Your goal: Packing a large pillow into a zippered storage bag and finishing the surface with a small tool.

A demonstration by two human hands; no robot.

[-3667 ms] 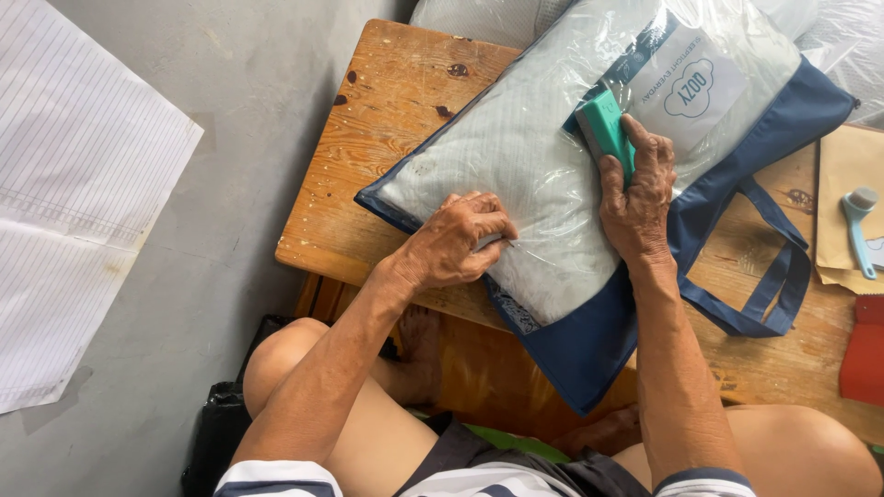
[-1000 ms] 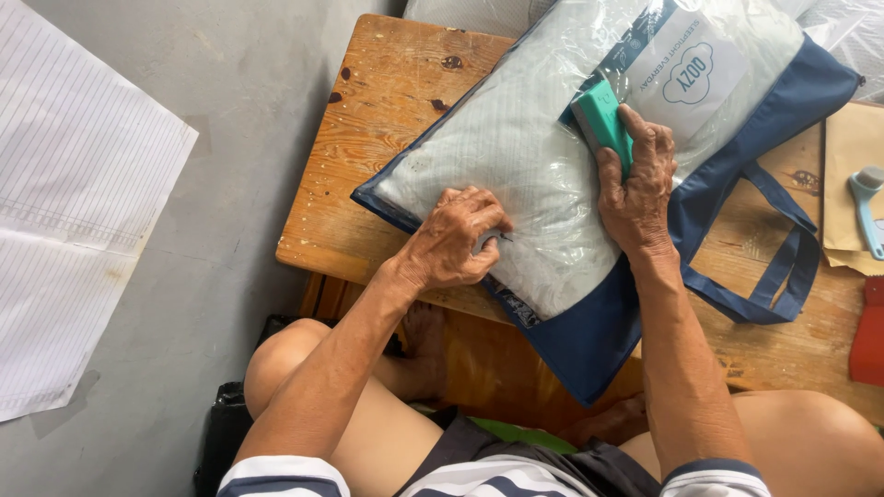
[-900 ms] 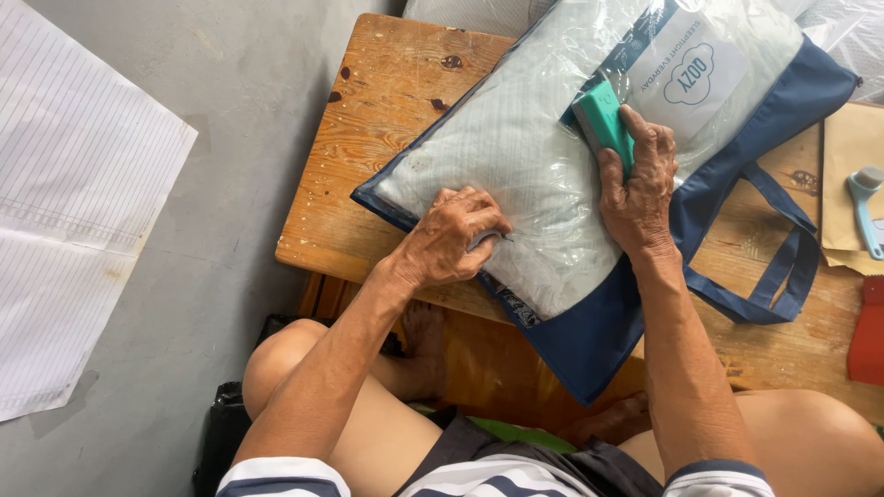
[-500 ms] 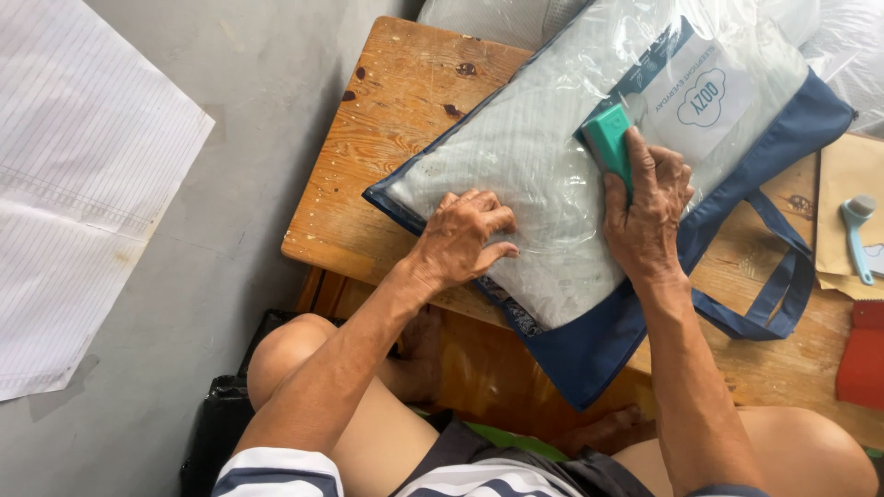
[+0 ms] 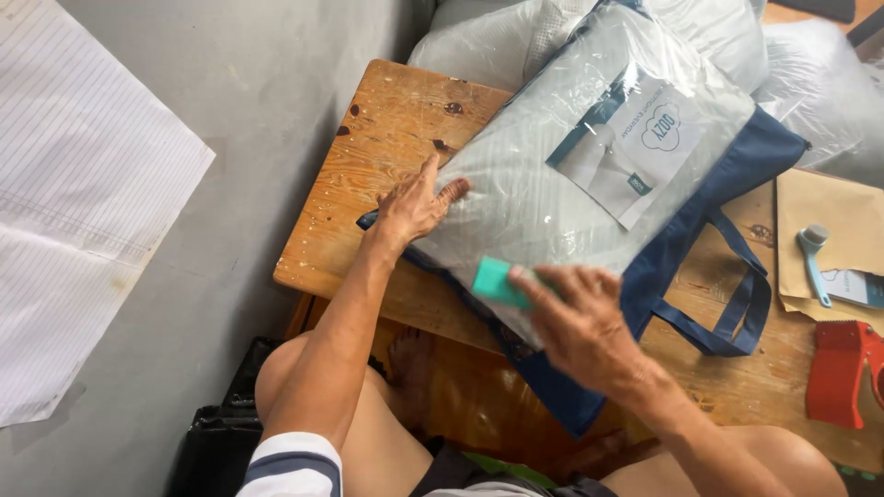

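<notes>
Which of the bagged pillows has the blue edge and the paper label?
The pillow under both hands: it alone shows a blue border with straps and a label. The pillows behind it are plain white in clear plastic.

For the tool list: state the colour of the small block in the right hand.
Teal green block, held in the right hand; head view.

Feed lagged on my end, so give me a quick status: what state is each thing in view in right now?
Left hand: open, flat on the bag's left end.
Right hand: shut on the teal block, motion-blurred.
Teal block: pressed on the bag's near edge.
Clear plastic pillow bag: filled, lying flat on the wooden table.
Blue carry handles: slack.
Red tape dispenser: idle, untouched.
</notes>
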